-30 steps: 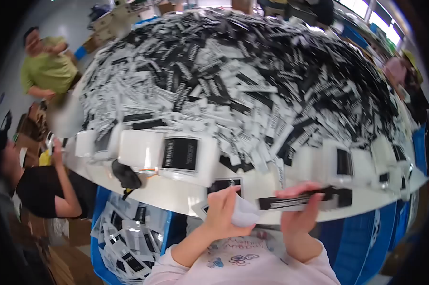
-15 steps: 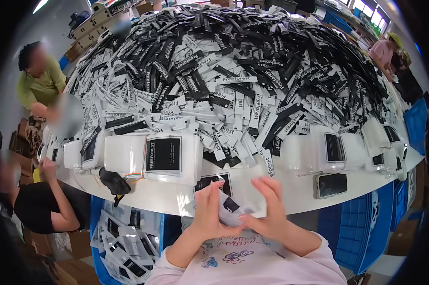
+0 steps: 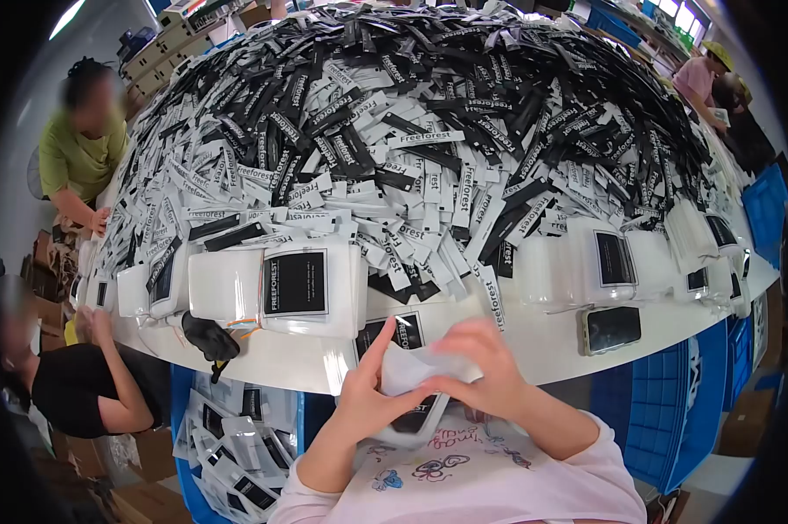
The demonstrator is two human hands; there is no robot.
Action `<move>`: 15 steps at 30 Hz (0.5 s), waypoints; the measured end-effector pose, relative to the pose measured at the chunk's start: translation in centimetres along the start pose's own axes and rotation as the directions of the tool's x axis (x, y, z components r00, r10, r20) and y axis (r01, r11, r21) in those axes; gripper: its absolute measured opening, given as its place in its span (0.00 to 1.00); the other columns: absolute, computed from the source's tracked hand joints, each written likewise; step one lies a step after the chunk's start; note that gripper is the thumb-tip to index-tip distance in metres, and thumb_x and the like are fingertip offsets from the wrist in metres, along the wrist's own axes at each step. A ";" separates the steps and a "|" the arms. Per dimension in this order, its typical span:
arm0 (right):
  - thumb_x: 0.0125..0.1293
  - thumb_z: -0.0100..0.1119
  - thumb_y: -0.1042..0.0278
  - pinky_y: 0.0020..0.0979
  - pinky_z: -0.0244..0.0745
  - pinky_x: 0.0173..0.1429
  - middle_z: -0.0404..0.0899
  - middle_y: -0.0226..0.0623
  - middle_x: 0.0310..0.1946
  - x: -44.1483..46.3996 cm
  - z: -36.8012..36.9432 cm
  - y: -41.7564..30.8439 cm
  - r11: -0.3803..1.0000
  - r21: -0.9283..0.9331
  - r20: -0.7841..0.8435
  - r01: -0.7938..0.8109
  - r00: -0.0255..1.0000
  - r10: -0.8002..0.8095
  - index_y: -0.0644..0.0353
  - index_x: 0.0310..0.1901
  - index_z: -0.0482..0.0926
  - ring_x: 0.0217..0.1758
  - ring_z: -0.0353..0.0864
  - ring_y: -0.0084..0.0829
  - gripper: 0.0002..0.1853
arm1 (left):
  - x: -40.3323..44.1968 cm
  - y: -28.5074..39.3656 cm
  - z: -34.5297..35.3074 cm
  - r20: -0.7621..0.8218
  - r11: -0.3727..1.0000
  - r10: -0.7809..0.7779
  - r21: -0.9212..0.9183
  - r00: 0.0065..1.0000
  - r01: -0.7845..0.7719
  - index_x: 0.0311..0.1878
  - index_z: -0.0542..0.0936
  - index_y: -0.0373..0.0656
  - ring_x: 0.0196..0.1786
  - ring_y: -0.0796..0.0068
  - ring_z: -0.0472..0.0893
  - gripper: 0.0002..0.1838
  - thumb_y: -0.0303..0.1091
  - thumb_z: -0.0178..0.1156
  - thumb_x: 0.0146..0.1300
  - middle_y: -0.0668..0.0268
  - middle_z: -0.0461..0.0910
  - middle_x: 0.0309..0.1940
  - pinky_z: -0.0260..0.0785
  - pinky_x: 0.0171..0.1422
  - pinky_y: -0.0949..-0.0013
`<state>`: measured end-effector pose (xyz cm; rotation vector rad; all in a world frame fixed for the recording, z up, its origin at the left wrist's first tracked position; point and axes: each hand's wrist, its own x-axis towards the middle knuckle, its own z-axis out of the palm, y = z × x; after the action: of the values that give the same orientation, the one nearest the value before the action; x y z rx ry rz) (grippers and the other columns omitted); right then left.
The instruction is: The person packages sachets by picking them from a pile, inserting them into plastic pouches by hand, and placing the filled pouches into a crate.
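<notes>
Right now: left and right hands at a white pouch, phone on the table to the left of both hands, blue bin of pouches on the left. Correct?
One error: the phone lies on the table to the right of both hands, as the head view shows. The rest stands: left hand and right hand at a white pouch, blue bin of pouches on the left.

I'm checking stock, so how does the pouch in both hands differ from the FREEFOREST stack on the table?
The held pouch is bent between left hand and right hand; the thick stack rests flat on the table. The held pouch's black panel is partly hidden; the stack's printed panel shows in full. Both are white with black panels.
</notes>
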<state>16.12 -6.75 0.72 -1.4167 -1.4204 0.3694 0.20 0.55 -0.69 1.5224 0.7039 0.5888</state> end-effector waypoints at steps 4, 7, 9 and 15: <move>0.53 0.60 0.71 0.31 0.66 0.46 0.75 0.38 0.33 -1.3 0.3 0.0 0.932 0.197 0.157 -0.303 0.949 0.275 0.60 0.36 0.78 0.38 0.72 0.35 0.08 | -0.6 0.3 0.4 -0.032 0.976 -0.096 -0.199 0.995 0.088 0.57 0.66 0.35 0.36 0.83 0.76 0.31 0.25 0.65 0.49 0.63 0.79 0.35 0.68 0.39 0.79; 0.55 0.58 0.70 0.31 0.67 0.44 0.76 0.37 0.33 -2.0 0.1 0.4 0.933 0.208 0.267 -0.294 0.935 0.235 0.61 0.35 0.78 0.37 0.73 0.35 0.07 | -0.9 -1.0 -0.5 0.019 0.936 -0.095 -0.340 0.995 0.096 0.45 0.76 0.34 0.33 0.86 0.75 0.15 0.23 0.61 0.52 0.66 0.79 0.32 0.66 0.35 0.82; 0.57 0.56 0.68 0.31 0.67 0.43 0.76 0.36 0.33 -2.2 0.2 0.7 0.972 0.138 0.268 -0.191 0.952 0.149 0.61 0.36 0.78 0.37 0.73 0.35 0.08 | -1.1 -1.1 -0.4 -0.007 0.961 -0.075 -0.269 0.997 0.070 0.37 0.79 0.33 0.31 0.87 0.74 0.07 0.22 0.60 0.54 0.68 0.79 0.30 0.64 0.32 0.83; 0.59 0.53 0.65 0.31 0.66 0.42 0.77 0.33 0.34 -2.4 1.3 1.3 0.968 0.189 0.341 -0.165 0.936 0.093 0.59 0.36 0.78 0.38 0.74 0.32 0.08 | -2.1 -1.3 -1.3 -0.067 0.988 0.111 -0.104 0.992 -0.118 0.37 0.79 0.33 0.29 0.83 0.74 0.08 0.25 0.56 0.56 0.64 0.79 0.28 0.64 0.32 0.81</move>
<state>15.17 -7.96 -1.91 -1.3142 -1.5014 0.8549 -2.28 -0.11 -1.83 1.4559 0.6236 0.7506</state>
